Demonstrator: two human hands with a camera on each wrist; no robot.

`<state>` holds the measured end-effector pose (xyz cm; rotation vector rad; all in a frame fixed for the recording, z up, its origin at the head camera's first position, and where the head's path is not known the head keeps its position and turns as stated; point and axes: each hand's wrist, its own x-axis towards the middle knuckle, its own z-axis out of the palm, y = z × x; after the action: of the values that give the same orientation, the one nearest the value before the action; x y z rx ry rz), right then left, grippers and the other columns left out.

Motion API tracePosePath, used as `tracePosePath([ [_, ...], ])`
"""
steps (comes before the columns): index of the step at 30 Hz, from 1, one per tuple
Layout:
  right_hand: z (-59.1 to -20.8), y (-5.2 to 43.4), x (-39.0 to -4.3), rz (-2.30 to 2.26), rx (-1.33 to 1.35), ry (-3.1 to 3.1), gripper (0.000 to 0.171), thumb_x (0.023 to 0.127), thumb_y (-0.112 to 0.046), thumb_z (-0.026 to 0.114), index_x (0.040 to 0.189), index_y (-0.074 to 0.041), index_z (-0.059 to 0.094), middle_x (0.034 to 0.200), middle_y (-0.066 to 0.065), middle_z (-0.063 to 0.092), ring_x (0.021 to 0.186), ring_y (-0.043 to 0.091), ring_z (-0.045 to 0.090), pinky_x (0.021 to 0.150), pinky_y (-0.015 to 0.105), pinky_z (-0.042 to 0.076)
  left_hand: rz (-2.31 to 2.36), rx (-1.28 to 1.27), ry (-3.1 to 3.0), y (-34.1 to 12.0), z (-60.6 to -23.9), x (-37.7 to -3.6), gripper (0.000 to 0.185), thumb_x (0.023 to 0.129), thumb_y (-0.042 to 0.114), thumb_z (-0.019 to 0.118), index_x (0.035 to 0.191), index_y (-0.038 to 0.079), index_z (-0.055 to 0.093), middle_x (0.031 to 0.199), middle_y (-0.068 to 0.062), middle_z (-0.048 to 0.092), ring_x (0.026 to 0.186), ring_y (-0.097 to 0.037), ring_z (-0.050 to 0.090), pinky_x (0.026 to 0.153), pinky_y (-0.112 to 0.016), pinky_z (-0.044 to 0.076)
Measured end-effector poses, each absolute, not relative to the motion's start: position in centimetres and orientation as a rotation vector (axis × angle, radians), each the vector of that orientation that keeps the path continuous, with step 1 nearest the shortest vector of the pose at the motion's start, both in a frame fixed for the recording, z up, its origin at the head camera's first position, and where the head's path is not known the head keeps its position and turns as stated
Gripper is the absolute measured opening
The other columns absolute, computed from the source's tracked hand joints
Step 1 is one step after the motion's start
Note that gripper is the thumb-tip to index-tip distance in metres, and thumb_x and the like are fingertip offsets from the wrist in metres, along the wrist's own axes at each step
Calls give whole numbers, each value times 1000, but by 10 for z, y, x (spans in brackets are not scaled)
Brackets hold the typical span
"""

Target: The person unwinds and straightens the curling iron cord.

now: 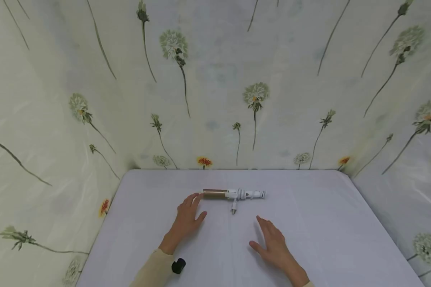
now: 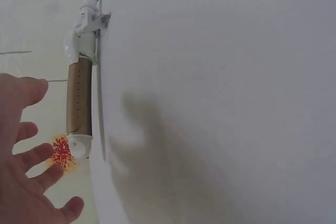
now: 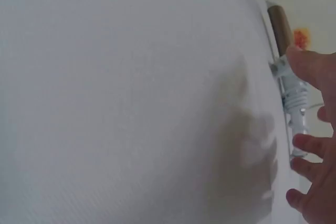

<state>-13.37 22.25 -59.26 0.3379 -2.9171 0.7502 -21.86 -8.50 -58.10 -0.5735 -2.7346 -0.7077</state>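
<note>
A curling iron (image 1: 233,194) lies crosswise on the white table (image 1: 327,223), its gold barrel to the left and its white handle to the right, with the cord wound round the handle. The plug (image 1: 233,208) hangs off toward me. My left hand (image 1: 186,217) hovers with spread fingers just short of the barrel's tip; the left wrist view shows a small gap between the fingers (image 2: 31,156) and the barrel (image 2: 79,98). My right hand (image 1: 273,243) is flat and open, nearer me than the handle (image 3: 294,95), and holds nothing.
Fabric printed with dandelions (image 1: 215,87) covers the back and both sides, closing in the table on three sides. A small black object (image 1: 178,266) sits by my left sleeve. The table's back edge runs just behind the curling iron.
</note>
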Motion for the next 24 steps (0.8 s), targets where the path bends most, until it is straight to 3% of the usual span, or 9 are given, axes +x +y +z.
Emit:
tracePosePath([
  [3,-596,217,-131,842,377,-2880,80,85,-40,69,148,-10,28,140,20,44,129,42,40,98,65,30,-715,-599,-2773,-79,-576,-234,55,91,32,62,138,11,44,139,-11,44,130,-30,40,90,-54,39],
  [16,-600,201,-124,1125,364,-2893,70,89,-41,63,147,-17,32,144,8,42,133,32,40,100,60,32,-650,-638,-2951,-44,-567,-273,55,91,30,64,140,15,43,141,-8,44,133,-28,36,100,-58,32],
  [24,-604,199,-120,1181,325,-2905,64,92,-40,60,146,-16,35,142,4,43,133,29,41,102,59,31,-598,-585,-2939,-32,-591,-284,48,91,38,61,133,19,50,126,-6,55,121,-28,47,98,-59,31],
])
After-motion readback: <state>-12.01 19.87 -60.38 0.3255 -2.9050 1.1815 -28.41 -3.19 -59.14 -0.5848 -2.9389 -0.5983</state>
